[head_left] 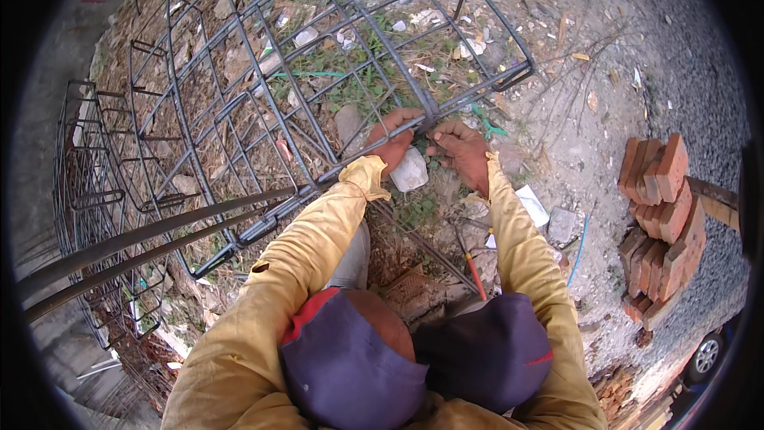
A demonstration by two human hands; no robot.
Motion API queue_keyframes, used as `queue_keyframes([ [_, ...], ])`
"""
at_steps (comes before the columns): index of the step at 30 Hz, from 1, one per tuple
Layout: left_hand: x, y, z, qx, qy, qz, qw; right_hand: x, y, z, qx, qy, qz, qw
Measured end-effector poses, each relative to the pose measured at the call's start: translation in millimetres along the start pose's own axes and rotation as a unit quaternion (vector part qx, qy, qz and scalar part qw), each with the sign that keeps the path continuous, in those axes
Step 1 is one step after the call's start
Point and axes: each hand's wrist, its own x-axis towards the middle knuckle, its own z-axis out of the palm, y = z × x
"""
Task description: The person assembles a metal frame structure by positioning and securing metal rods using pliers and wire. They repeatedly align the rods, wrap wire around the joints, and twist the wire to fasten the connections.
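A cage of dark steel rebar [350, 8] lies across the upper left and middle, its bars crossing in a grid. My left hand [388, 143] is closed at the cage's near edge bar, its fingers wrapped round the bar beside a crossing. Just right of that crossing, my right hand [463, 153] has thumb and fingers pinched together near the bar. Whatever it pinches is too small to make out. Below and between my hands sits a pale stone block [410, 170]. A tool with a red-orange handle [475, 275] lies on the ground near my knees.
Red bricks [664, 223] are stacked at the right, beside a gravel strip [700, 87]. Two long bars [159, 227] reach in from the left. More bent rebar frames [87, 191] stand at the far left. Stones, litter and green plastic strips [487, 121] dot the ground.
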Motion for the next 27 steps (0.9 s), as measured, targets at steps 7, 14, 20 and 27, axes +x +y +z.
queue_keyframes([
  [7,2.9,2.6,-3.7,0.010,0.000,0.001,1.000,2.7,1.6,-1.7,0.020,-0.009,0.119,0.993],
  [14,2.7,0.5,-4.2,0.031,0.004,0.030,0.999,-3.8,-13.3,9.7,0.052,-0.035,0.177,0.982],
  [20,0.9,-8.2,-5.4,-0.002,0.012,0.048,0.999,0.1,-8.0,21.8,-0.151,-0.037,0.068,0.986],
  [27,-11.6,-7.2,-13.0,0.145,-0.017,0.048,0.988,1.4,4.3,21.1,-0.073,-0.030,0.058,0.995],
])
